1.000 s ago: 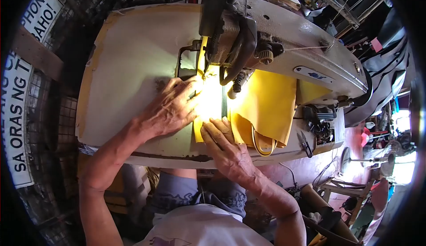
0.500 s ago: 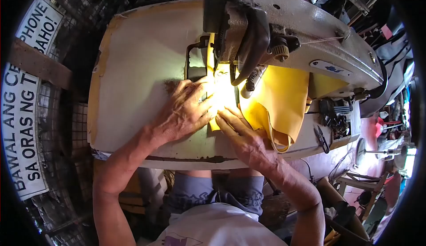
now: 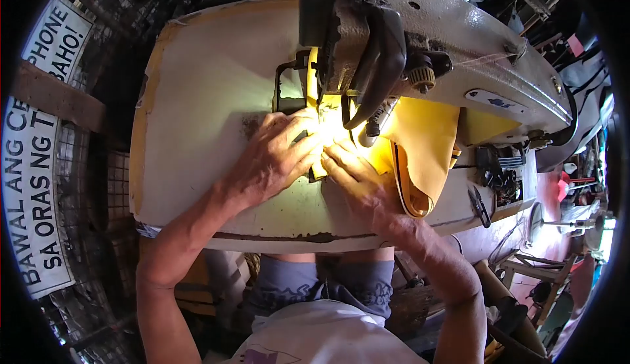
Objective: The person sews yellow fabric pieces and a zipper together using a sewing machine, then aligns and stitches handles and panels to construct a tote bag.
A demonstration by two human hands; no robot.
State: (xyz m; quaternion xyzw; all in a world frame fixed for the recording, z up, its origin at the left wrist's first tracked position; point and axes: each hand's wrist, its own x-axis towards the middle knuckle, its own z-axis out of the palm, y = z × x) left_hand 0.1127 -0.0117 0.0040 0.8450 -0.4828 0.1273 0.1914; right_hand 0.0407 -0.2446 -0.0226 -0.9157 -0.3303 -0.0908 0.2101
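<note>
A yellow leather-like sheet (image 3: 423,131) lies under the arm of a sewing machine (image 3: 453,42), its near end folded over in a loop. Strong lamp glare washes out the part by the needle. My left hand (image 3: 272,150) has its fingers and thumb closed on the left edge of the yellow sheet, just in front of the presser area; the fingertips are partly lost in glare. Beside it, my right hand (image 3: 357,173) presses the sheet down with fingers laid flat. A narrow yellow strip (image 3: 313,68) runs up behind the needle area.
The pale table (image 3: 203,82) has a worn front edge. Small snips (image 3: 480,206) lie at right, near a dark bundle of parts (image 3: 495,167). A black metal bracket (image 3: 282,78) stands left of the needle. Lettered signs (image 3: 36,187) hang on wire mesh at far left.
The yellow sheet has moved away from me, toward the needle, its front end now nearer the machine. My right hand has moved slightly forward with it; my left hand has barely shifted.
</note>
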